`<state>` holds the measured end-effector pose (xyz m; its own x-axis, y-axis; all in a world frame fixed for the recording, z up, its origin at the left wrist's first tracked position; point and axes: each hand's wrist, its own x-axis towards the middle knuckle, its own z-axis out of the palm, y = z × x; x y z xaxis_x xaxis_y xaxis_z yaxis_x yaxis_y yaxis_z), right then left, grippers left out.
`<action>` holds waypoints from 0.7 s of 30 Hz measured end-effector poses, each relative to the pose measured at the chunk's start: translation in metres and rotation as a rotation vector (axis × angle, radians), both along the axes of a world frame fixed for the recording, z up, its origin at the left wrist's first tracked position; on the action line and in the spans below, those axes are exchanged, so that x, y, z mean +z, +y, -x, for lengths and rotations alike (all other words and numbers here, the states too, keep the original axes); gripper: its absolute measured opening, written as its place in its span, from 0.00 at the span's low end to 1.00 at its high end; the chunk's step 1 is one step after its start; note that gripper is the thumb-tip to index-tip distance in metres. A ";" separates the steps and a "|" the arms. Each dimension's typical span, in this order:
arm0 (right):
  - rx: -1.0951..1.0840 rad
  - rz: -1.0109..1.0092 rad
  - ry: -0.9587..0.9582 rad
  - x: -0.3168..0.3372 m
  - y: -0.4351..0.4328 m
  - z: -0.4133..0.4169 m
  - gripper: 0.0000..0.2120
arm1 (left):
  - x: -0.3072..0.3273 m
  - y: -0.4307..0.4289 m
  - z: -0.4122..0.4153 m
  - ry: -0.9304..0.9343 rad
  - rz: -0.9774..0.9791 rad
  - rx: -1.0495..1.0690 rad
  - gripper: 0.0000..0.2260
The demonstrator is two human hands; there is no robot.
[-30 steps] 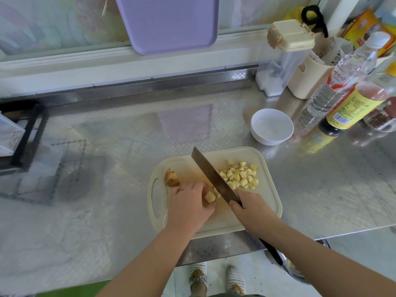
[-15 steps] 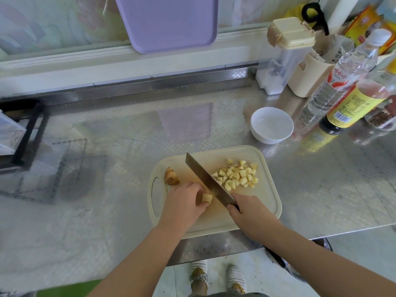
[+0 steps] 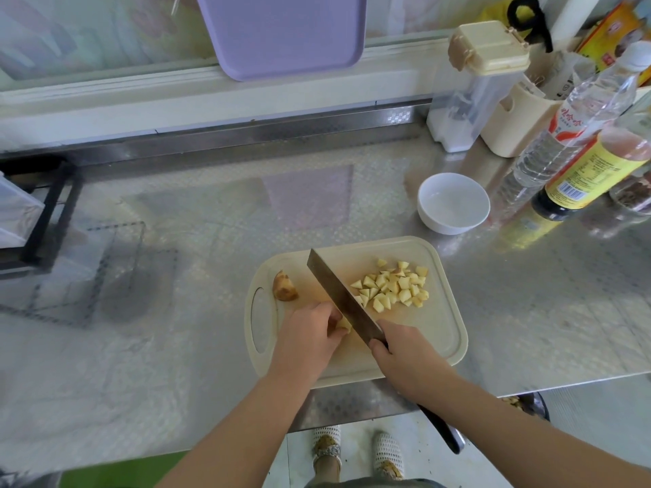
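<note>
A cream cutting board lies on the steel counter. My right hand grips the handle of a cleaver, its blade slanting up-left across the board. My left hand curls its fingers round a small pale yellow piece right beside the blade. A pile of several cut yellow cubes sits right of the blade. A brownish end piece lies near the board's handle hole.
A white bowl stands behind the board. Bottles, a lidded plastic container and a cream holder crowd the back right. A black rack is at the left. The counter's front edge runs just below the board.
The cleaver has shifted left along the board. The piece under my left hand has grown smaller, and the pile of cubes right of the blade is larger.
</note>
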<state>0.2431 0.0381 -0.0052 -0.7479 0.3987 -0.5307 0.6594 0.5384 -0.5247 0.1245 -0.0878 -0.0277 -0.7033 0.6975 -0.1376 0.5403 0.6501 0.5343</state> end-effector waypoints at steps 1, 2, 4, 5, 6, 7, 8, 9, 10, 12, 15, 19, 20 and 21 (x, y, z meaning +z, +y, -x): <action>0.000 0.004 0.000 -0.001 -0.001 0.002 0.09 | 0.000 0.000 0.000 -0.001 -0.010 0.005 0.07; 0.003 0.002 -0.001 -0.001 -0.002 0.004 0.09 | -0.001 0.000 -0.001 -0.004 -0.021 0.009 0.06; 0.014 -0.017 -0.007 -0.002 -0.006 0.008 0.08 | -0.002 0.000 -0.001 -0.016 -0.039 0.014 0.05; 0.022 -0.032 -0.012 -0.003 -0.007 0.010 0.08 | -0.002 -0.001 -0.001 -0.017 -0.044 0.014 0.05; 0.028 -0.049 -0.016 -0.003 -0.009 0.012 0.08 | -0.002 -0.001 -0.001 -0.016 -0.045 0.013 0.05; 0.028 -0.062 -0.017 -0.003 -0.010 0.014 0.08 | -0.002 -0.001 0.000 -0.014 -0.047 0.011 0.05; 0.018 -0.069 -0.011 -0.003 -0.011 0.014 0.09 | -0.003 -0.002 0.000 -0.016 -0.049 0.009 0.06; 0.000 -0.069 0.002 -0.003 -0.011 0.014 0.08 | -0.003 -0.002 0.000 -0.025 -0.050 0.005 0.06; -0.020 -0.069 0.017 -0.003 -0.011 0.013 0.08 | -0.002 -0.002 0.001 -0.036 -0.048 -0.002 0.06; -0.049 -0.088 0.031 -0.002 -0.006 0.012 0.06 | -0.001 -0.001 0.003 -0.045 -0.047 -0.022 0.07; -0.054 -0.121 0.024 -0.001 0.007 0.010 0.07 | 0.001 0.001 0.007 -0.027 -0.042 -0.062 0.07; -0.015 -0.138 0.047 0.002 0.015 0.004 0.07 | 0.003 -0.001 0.011 -0.014 -0.046 -0.087 0.06; -0.009 -0.140 0.054 0.003 0.015 0.003 0.07 | 0.003 -0.003 0.011 -0.003 -0.046 -0.075 0.06; -0.004 -0.140 0.059 0.005 0.015 0.001 0.08 | 0.002 -0.006 0.010 0.015 -0.043 -0.055 0.07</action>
